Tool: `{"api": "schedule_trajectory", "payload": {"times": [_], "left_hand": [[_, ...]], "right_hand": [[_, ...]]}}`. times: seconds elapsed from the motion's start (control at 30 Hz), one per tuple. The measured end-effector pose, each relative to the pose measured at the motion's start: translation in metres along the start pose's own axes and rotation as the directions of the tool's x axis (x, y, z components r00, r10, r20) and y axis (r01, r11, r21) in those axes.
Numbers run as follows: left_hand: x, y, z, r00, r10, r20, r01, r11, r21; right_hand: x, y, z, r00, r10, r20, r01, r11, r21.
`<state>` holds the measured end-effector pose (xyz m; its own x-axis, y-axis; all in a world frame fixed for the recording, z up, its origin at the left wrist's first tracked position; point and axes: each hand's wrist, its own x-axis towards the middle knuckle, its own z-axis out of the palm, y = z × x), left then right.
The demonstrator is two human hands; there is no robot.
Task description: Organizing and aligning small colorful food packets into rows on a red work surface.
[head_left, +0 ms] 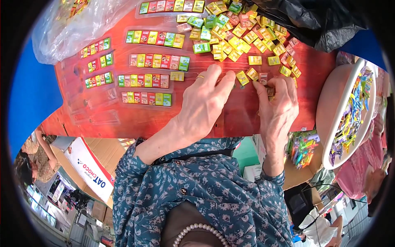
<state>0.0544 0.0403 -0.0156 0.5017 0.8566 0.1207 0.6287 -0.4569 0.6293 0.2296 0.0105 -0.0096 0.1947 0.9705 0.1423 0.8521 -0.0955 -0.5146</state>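
My left hand, a ring on one finger, is bent over the red table beside the loose little boxes. Its fingers are curled together; what they hold is mostly hidden beneath them. To its right, my right hand curls its thumb and fingers around small boxes partly covered by the hand. A yellow box lies near the right thumb tip, and another yellow box sits between the hands. Left of my left hand, a clear plastic tray bears a row of small boxes with one yellow box at its right end.
More filled rows of boxes lie in clear trays at left. A heap of yellow, green and pink boxes spreads at the far side, beside a black plastic bag. A white basin of colourful pieces stands at right. A cardboard box stands below the table edge.
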Motion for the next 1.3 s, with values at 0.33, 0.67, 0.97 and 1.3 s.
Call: {"api": "schedule_trajectory", "payload": {"times": [0.33,0.67,0.97,1.3], "left_hand": [[-0.004,0.004,0.0,0.99,0.066,-0.121,-0.05,0.99,0.132],[0.018,0.004,0.032,0.977,0.198,-0.084,-0.192,0.978,0.078],[0.012,-0.003,0.025,0.958,0.263,-0.11,-0.262,0.965,0.026],[-0.013,-0.006,-0.007,0.994,0.019,-0.104,-0.019,1.0,0.005]], "right_hand": [[0.01,-0.002,-0.007,0.993,-0.007,0.119,0.005,1.0,0.017],[0.01,0.006,-0.006,0.991,0.094,0.095,-0.111,0.976,0.19],[0.011,0.004,-0.009,0.975,-0.082,0.207,0.044,0.982,0.182],[0.01,0.0,-0.015,0.969,-0.127,0.213,0.108,0.989,0.1]]}}
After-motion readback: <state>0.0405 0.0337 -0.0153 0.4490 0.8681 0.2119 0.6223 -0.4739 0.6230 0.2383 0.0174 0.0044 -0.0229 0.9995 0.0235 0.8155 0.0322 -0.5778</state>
